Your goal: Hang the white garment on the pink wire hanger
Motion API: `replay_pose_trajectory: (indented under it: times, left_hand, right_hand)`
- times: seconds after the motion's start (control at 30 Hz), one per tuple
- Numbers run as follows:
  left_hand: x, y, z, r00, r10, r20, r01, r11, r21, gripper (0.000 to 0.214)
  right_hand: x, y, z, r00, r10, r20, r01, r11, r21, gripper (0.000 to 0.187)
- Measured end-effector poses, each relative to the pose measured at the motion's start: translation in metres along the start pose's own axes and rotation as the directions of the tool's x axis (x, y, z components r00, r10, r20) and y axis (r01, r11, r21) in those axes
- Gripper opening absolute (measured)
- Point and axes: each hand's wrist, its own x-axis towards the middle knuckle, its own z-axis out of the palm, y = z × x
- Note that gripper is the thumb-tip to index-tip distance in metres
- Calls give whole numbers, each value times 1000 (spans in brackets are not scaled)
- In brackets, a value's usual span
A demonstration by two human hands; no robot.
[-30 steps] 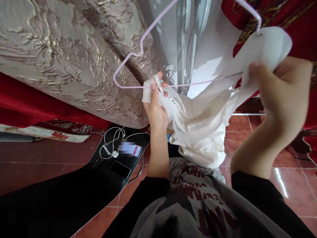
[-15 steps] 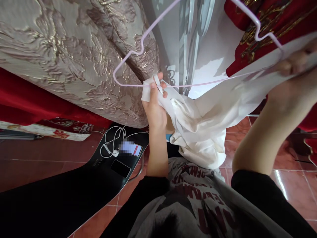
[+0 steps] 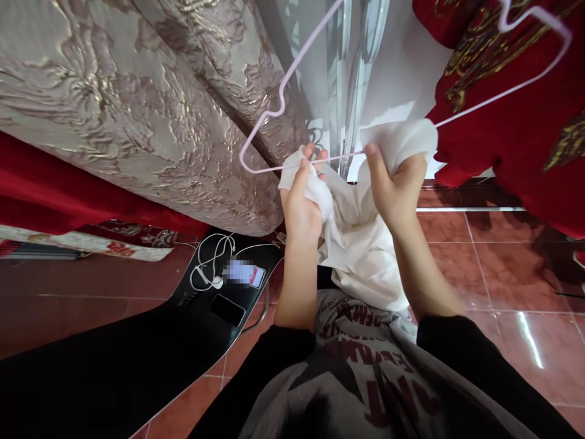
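Observation:
A white garment (image 3: 361, 244) hangs bunched between my two hands, in front of my chest. My left hand (image 3: 304, 207) is closed on one bunched corner of it, thumb up against the bottom bar of a pale lilac wire hanger (image 3: 283, 103). My right hand (image 3: 395, 186) is closed on another fold of the white cloth, just right of the left hand and also at the hanger's bottom bar. The hanger slants up to the right, its far end at the top right edge.
A beige embossed curtain (image 3: 137, 103) fills the upper left. Red embroidered cloth (image 3: 507, 122) hangs at the right. A black chair (image 3: 192, 329) at lower left carries a phone (image 3: 244, 273), white earphones (image 3: 212, 268) and a dark device. The floor is glossy red tile (image 3: 503, 274).
My right hand has come down and left from the hanger's far right end to close beside my left hand. The hanger has shifted right and tilted up.

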Motion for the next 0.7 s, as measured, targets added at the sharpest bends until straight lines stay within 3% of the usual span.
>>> replay_pose_trajectory:
  times: [0.1,0.2,0.3,0.37,0.43,0.5,0.7]
  left_hand:
    - [3,2,-15,999,-37,-23,38,998,41,26]
    - [4,12,-43,997,-73,-1,72,979,190,32]
    - [5,32,-76,988,-128,84,73,877,474,27]
    - [8,45,-93,991,-123,54,70,815,575,18]
    - [14,55,-100,997,-75,-14,72,856,512,7]
    - [23,62,-97,998,-42,-53,59,922,383,18]
    - [48,87,-66,989,-146,-31,148,985,91,29]
  right_hand:
    - [6,4,-8,998,3,-62,-5,999,-42,54]
    - [10,6,-13,996,6,-88,-12,998,-58,55]
    - [11,6,-16,997,31,-75,-36,997,-71,55]
    - [11,6,-16,996,35,-81,-40,997,-62,55]
    - [10,5,-14,996,27,-83,-31,999,-40,54]
    - [9,4,-12,997,23,-78,-24,1000,-14,54]
    - [5,0,-10,997,19,-76,-20,1000,-11,51]
